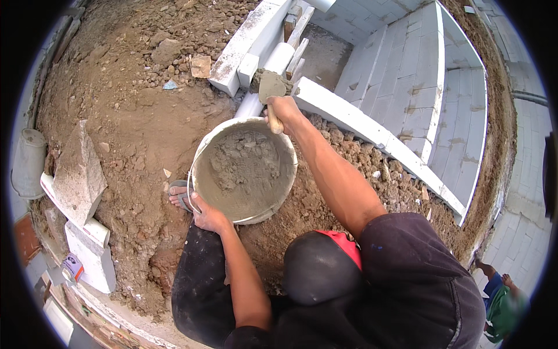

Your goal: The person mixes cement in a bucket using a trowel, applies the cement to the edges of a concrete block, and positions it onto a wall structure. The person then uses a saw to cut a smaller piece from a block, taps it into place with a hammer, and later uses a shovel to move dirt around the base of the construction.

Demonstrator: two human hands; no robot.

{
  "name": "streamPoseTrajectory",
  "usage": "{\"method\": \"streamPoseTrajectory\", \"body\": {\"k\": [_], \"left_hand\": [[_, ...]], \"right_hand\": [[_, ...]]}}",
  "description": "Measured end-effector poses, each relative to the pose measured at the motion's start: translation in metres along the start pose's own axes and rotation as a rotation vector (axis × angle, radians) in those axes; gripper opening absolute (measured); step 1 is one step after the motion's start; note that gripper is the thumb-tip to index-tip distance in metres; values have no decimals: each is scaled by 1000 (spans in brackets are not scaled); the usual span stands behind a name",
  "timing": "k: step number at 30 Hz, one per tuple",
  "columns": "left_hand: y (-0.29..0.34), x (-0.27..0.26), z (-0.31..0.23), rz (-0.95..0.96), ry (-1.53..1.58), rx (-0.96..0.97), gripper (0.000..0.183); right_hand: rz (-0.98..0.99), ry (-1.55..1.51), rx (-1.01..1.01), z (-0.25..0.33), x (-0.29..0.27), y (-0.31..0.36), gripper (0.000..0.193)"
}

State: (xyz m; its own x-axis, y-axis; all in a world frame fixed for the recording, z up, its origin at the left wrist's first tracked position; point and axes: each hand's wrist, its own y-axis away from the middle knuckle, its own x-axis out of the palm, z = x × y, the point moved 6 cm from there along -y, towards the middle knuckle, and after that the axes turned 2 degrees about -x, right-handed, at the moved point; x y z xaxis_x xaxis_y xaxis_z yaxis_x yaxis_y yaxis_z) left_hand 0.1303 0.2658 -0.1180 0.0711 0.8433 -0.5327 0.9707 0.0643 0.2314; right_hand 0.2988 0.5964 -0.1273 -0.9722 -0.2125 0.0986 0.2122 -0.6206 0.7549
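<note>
My right hand (283, 114) grips the wooden handle of a trowel (272, 86), just past the far right rim of a bucket. Its blade lies against wet grey mortar (283, 77) at the gap between white blocks, over a white pipe (250, 106). My left hand (208, 214) is closed on the near left rim of the bucket (286, 168), by its wire handle. Grey mortar (247, 160) lies inside the bucket, which stands tilted on the soil in front of me.
White block walls (349, 113) border a sunken space at the right, with rubble (343, 142) along their foot. Wood strips (299, 26) stand beside the pipe. At the left are a torn sack (78, 174), white blocks (90, 256) and another bucket (29, 160). Another person (504, 305) is at lower right.
</note>
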Motion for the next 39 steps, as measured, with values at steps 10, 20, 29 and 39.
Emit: {"method": "streamPoseTrajectory", "body": {"k": [10,20,29,39], "left_hand": [[5,-6,-7,-3,-22,-32,65],[14,-2,0,15,-111,-58,76],[-6,-4,-11,-40,-194,50,82],[6,13,-35,-81,-388,285,92]], "right_hand": [[-176,-939,96,-5,34,0,24],[7,-838,179,-36,-5,26,25],[450,768,-393,-78,-58,220,39],[188,944,-486,-100,-123,232,50]]}}
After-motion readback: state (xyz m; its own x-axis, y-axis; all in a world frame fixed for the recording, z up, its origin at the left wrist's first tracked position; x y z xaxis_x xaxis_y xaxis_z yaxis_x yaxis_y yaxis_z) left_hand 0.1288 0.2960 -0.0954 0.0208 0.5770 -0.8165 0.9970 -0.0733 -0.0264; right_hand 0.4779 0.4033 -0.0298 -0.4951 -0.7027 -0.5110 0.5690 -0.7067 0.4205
